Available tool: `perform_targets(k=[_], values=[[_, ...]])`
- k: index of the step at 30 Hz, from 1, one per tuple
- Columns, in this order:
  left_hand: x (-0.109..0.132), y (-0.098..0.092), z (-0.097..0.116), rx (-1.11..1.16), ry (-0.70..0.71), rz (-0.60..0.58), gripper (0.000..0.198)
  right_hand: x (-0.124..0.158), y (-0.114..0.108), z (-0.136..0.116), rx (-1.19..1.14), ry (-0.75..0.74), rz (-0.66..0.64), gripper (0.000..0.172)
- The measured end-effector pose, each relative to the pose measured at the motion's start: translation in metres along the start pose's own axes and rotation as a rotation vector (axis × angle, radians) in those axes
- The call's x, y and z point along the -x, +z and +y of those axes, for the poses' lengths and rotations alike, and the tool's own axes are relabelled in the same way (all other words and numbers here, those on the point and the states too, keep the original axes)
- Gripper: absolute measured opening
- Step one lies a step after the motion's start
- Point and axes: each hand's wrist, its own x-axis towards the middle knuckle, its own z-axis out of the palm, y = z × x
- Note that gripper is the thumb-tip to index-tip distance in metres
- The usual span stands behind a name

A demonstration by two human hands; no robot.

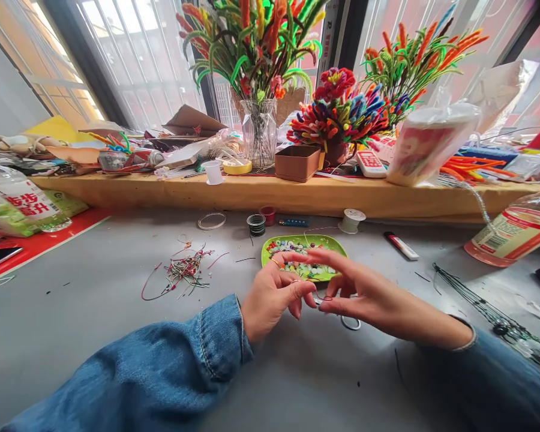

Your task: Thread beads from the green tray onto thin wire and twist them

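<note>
My left hand (276, 291) and my right hand (355, 282) meet over the grey table, both closed in a pinch. A thin dark red cord (327, 298) runs in a small loop between their fingertips. Just behind them lies a lime-green tray (339, 247) of mixed small beads (292, 247), partly hidden by my fingers. Under my right hand a metal ring-shaped handle (351, 324) pokes out, probably of scissors; the rest is covered.
Cord scraps (189, 270) lie left. Thread spools (256, 224), a white spool (351, 221) and a lighter (401, 246) sit behind. Right are beaded dark cords (499, 324) and a bottle (517, 231). Pipe-cleaner flowers (337, 114) and a glass vase (258, 132) stand on the ledge.
</note>
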Motion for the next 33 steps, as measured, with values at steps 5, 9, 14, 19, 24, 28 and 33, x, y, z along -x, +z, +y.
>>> perform_targets(k=[5, 9, 14, 19, 24, 28, 33], values=[[0.001, -0.001, 0.002, 0.012, 0.014, 0.011, 0.039, -0.006, -0.016, 0.010, 0.264, -0.040, -0.014, 0.026], [-0.001, -0.002, 0.002, 0.070, -0.009, 0.045, 0.036, 0.003, -0.057, 0.045, 0.729, 0.183, 0.424, 0.018], [-0.001, -0.001, 0.002, 0.126, -0.048, 0.046, 0.035, 0.018, -0.083, 0.066, 0.841, 0.257, 0.615, 0.016], [-0.002, -0.002, 0.000, 0.132, -0.087, 0.000, 0.036, 0.004, -0.034, 0.020, 0.534, 0.096, 0.330, 0.035], [-0.003, -0.002, -0.001, 0.082, -0.103, -0.032, 0.036, -0.009, 0.013, -0.014, -0.083, 0.080, 0.082, 0.027], [-0.003, -0.001, -0.001, 0.086, -0.128, -0.032, 0.036, -0.009, 0.019, -0.011, 0.074, 0.009, 0.196, 0.018], [-0.002, -0.001, -0.001, 0.108, -0.160, -0.011, 0.035, -0.009, 0.017, -0.008, 0.164, -0.017, 0.248, 0.017]])
